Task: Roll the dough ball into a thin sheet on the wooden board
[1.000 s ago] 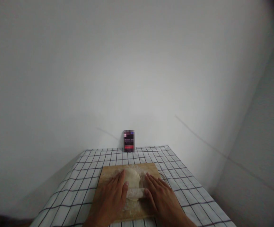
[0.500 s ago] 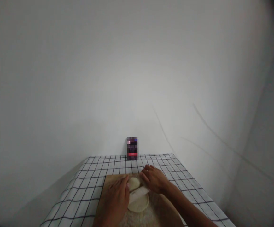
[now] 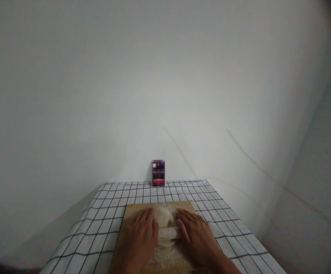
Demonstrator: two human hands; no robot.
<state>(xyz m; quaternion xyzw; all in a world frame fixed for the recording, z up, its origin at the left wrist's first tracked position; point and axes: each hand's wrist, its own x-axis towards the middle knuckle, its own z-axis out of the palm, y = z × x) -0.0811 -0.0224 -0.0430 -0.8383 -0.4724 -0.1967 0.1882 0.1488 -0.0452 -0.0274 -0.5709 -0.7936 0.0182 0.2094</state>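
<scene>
A pale rolling pin (image 3: 168,233) lies crosswise over a flat round of dough (image 3: 163,217), which shows both beyond it and in front of it. My left hand (image 3: 142,232) is closed over the pin's left end, its fingers together and pointing forward. Over the right end rests my right hand (image 3: 194,230), likewise closed down on the pin with the thumb along its near side. Both pin ends are hidden under the hands. Flour dusts the wooden board (image 3: 159,262) below.
A white cloth with dark checks (image 3: 225,217) covers the table. At its far edge a phone-like upright object (image 3: 158,173), blurred out, leans against the plain wall (image 3: 154,95). Another wall stands at the right.
The rolling pin has swung from slanted to nearly level. My right hand has come nearer and its fingers have straightened. The dough has shifted, with more of it beyond the pin.
</scene>
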